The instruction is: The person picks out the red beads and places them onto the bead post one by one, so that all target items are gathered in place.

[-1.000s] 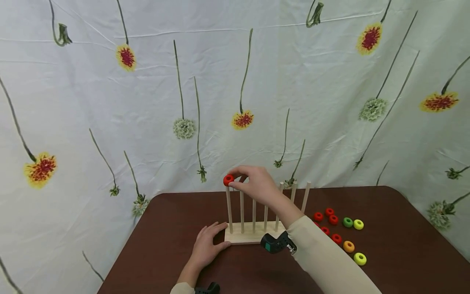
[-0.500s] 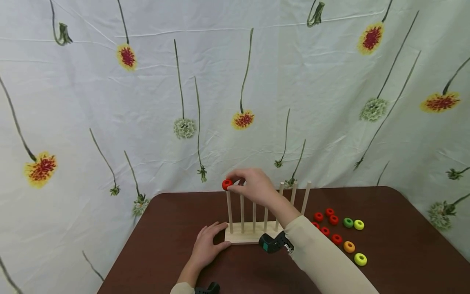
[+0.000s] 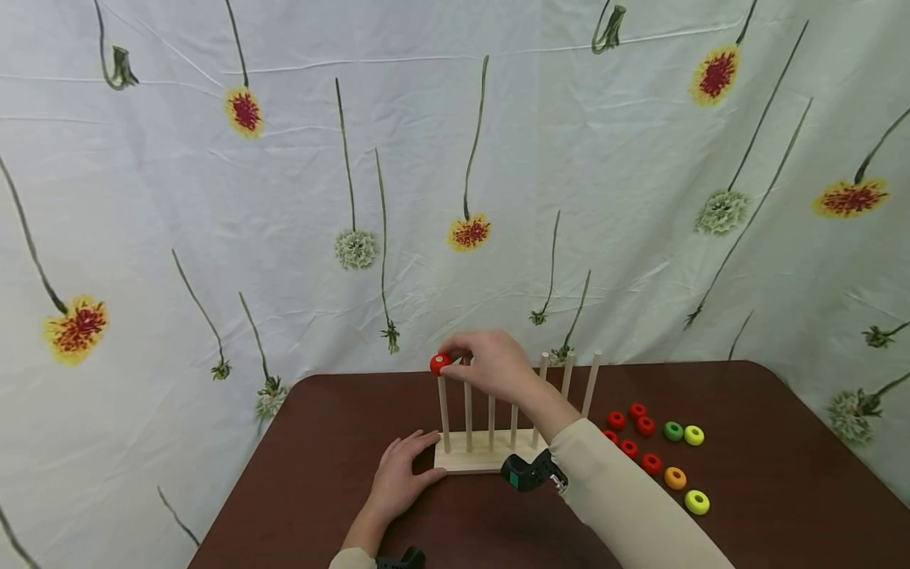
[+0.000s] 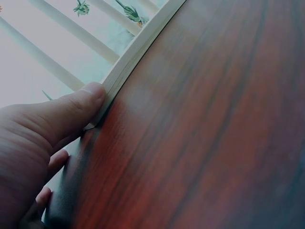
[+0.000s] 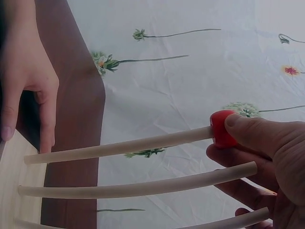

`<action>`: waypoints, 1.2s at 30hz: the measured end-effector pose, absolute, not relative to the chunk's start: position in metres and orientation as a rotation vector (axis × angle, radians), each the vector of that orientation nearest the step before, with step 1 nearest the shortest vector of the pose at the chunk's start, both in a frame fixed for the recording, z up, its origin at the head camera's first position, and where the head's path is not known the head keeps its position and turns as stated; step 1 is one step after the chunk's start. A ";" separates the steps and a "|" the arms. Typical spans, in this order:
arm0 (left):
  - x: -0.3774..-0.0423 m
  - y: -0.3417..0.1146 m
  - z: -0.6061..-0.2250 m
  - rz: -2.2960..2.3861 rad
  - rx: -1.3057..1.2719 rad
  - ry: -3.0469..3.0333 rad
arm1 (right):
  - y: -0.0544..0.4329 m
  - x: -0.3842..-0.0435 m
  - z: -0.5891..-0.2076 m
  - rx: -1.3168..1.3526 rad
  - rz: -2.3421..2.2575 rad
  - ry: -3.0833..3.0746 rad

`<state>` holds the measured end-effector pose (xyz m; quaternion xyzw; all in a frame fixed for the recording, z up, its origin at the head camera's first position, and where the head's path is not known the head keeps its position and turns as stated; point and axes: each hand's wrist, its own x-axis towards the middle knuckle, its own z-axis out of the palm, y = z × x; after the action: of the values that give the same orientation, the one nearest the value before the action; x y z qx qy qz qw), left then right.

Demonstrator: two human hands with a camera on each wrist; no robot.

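In the head view my right hand [image 3: 494, 365] pinches a red ring bead [image 3: 439, 365] at the top of the leftmost peg [image 3: 444, 415] of a wooden peg rack. The peg's pale tip shows in the bead's hole. Thumb and index finger hold the bead [image 5: 222, 129] in the right wrist view, with the peg [image 5: 128, 146] running into it. My left hand [image 3: 398, 478] grips the left end of the rack's pale base [image 3: 483, 460]. In the left wrist view its thumb [image 4: 90, 95] presses the base's front edge.
Several loose red beads [image 3: 629, 448] lie on the dark table [image 3: 320, 442] right of the rack, partly behind the right sleeve. Nearby are a green bead [image 3: 672, 431], an orange bead [image 3: 674, 477] and two yellow beads [image 3: 697, 502]. A flowered cloth [image 3: 284, 197] hangs behind.
My right hand has lowered slightly with the red bead, and the peg's tip now shows in its hole. The left hand has stayed on the base.
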<state>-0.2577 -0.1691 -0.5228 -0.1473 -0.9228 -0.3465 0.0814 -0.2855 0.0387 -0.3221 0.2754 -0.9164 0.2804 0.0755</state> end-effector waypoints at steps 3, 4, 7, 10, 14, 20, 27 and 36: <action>-0.257 -0.169 -0.523 -1.049 -0.439 -2.749 | 0.039 -0.285 -0.323 0.833 0.802 -2.754; -0.257 -0.169 -0.523 -1.046 -0.447 -2.742 | 0.039 -0.285 -0.323 0.838 0.789 -2.753; -0.258 -0.169 -0.524 -1.043 -0.451 -2.742 | 0.040 -0.284 -0.323 0.851 0.763 -2.753; -0.259 -0.168 -0.525 -1.033 -0.445 -2.752 | 0.041 -0.284 -0.323 0.857 0.735 -2.746; -0.259 -0.167 -0.525 -1.031 -0.436 -2.758 | 0.041 -0.284 -0.324 0.858 0.689 -2.733; -0.260 -0.168 -0.525 -1.033 -0.431 -2.763 | 0.042 -0.284 -0.324 0.883 0.690 -2.722; -0.260 -0.168 -0.524 -1.019 -0.427 -2.767 | 0.042 -0.286 -0.324 0.905 0.704 -2.723; -0.259 -0.168 -0.523 -1.023 -0.418 -2.773 | 0.045 -0.284 -0.323 0.924 0.821 -2.660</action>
<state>-0.2593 -0.1677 -0.5234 -0.1396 -0.9261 -0.3417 0.0780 -0.2843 0.0451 -0.3233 0.3132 -0.9020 0.2782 0.1041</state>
